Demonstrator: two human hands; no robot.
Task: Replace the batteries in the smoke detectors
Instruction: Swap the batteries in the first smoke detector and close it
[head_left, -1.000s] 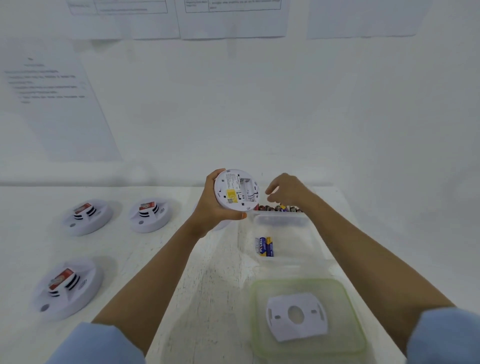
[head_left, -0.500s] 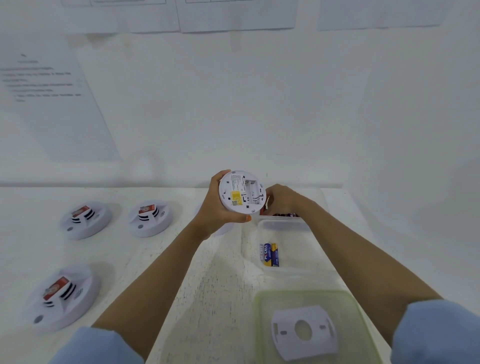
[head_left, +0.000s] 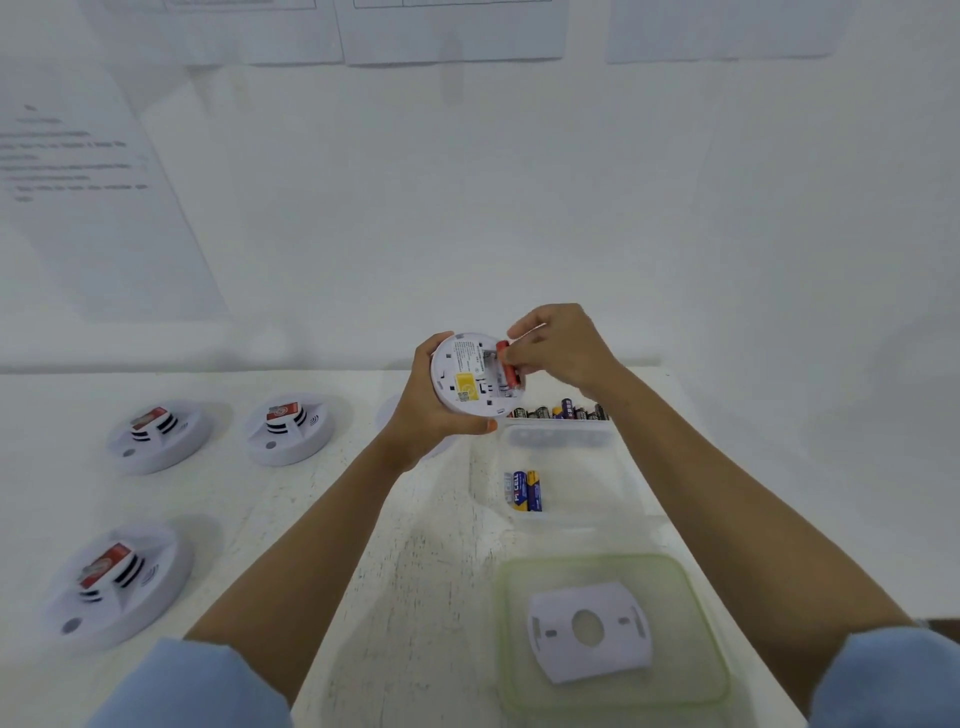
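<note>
A plain white wall (head_left: 545, 218) fills the upper half of the view. A large printed sheet (head_left: 98, 218) is stuck to it at the left, its lines of text too blurred to read, and a row of further paper sheets (head_left: 452, 31) runs along the top, cut off by the frame. Below stands a white table (head_left: 249, 499) that reaches back to the wall, its painted top worn and speckled toward the middle. The light is soft, even and slightly cool, casting only faint shadows on the tabletop.
</note>
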